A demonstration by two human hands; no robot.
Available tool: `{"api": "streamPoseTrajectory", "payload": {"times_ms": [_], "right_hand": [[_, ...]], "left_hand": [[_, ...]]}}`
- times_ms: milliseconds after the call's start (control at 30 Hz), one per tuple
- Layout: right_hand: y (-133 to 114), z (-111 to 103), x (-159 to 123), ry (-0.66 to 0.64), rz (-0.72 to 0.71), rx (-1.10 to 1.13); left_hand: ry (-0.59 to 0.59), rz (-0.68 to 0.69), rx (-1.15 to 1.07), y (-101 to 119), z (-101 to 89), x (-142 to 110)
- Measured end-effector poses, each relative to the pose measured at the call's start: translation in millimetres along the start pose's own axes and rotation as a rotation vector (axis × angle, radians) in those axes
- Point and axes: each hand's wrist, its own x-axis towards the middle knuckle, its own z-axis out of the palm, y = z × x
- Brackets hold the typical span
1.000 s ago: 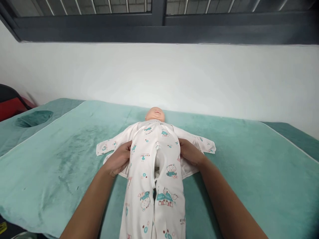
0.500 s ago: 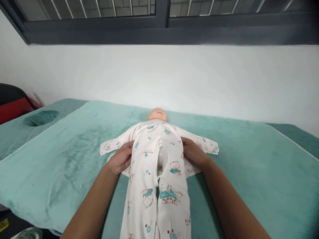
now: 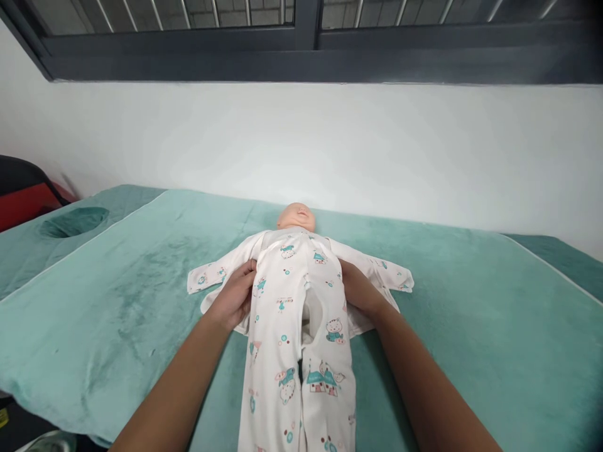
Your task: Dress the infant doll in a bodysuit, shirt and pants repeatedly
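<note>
A baby doll (image 3: 296,217) lies on its back, head toward the wall, dressed in a white printed long-sleeved top (image 3: 235,258) with both sleeves spread out. Over its front lie white baby pants (image 3: 277,351) with an open crotch, patterned with teal and pink animals and houses; the legs stretch toward me. My left hand (image 3: 238,295) grips the left edge of the pants near the waist, fingers curled and partly under the cloth. At the opposite edge my right hand (image 3: 360,287) is closed the same way, its fingertips hidden behind the fabric.
Teal plush cover (image 3: 471,326) spreads over the bed, with a round face hole (image 3: 75,222) at the left. A white wall (image 3: 301,144) stands behind, below a dark window frame (image 3: 306,63). A red and black object (image 3: 28,194) sits at the far left.
Both hands have shifted slightly closer together, and the pants have narrowed between them. The pant legs have moved inward a little. The doll stays in place.
</note>
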Motion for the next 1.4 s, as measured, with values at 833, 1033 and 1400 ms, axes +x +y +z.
{"api": "streamPoseTrajectory", "payload": {"times_ms": [833,1033,1400], "right_hand": [[-14,-2,19,0.454,-0.066,-0.161],[-24,-20,50,0.038,-0.019,-0.082],[-13,-19,59,0.000,0.019,0.008]], "left_hand": [[0.137,0.538,0.988,21,-4.8,3],[-0.157,0.602,1.180,50,-19.2,23],[-0.134,0.387,0.817,46,-20.7,37]]}}
